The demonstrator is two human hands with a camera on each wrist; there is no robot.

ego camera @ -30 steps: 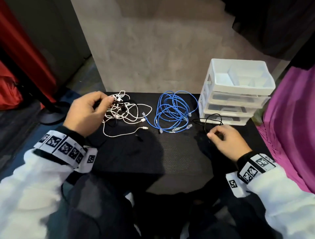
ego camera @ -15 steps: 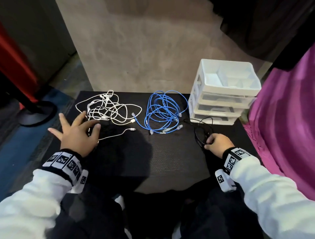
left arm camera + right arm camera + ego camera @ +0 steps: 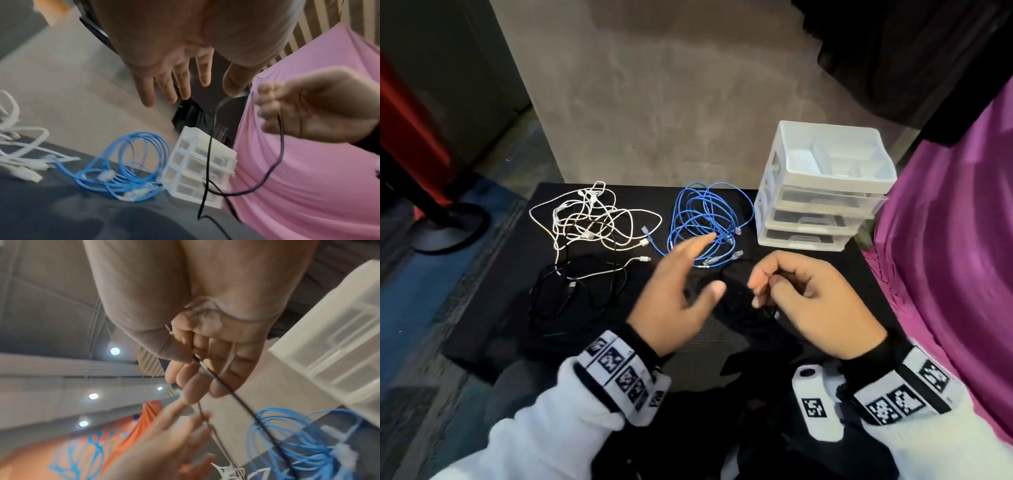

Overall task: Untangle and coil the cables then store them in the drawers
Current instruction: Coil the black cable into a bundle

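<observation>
My right hand (image 3: 761,291) hovers above the black table (image 3: 825,274), fingers curled round a thin black cable (image 3: 281,146) whose loops hang to the table. The right wrist view shows that black cable (image 3: 224,387) pinched between thumb and fingers. Just left of it my left hand (image 3: 709,263) is open, fingers straight and spread, holding nothing. A blue cable bundle (image 3: 705,219) lies behind the hands. At the back left a white cable tangle (image 3: 592,219) is mixed with another black cable (image 3: 571,284). The white drawer unit (image 3: 822,192) stands back right, drawers closed.
Purple cloth (image 3: 955,260) hangs along the table's right edge, close to the drawer unit. A concrete wall (image 3: 671,102) rises behind the table. A dark stand base (image 3: 445,222) sits on the floor at left.
My left hand left the white tangle and swung right to the table's middle, beside the right hand. The right hand lifted the black cable off the table and drew it inward.
</observation>
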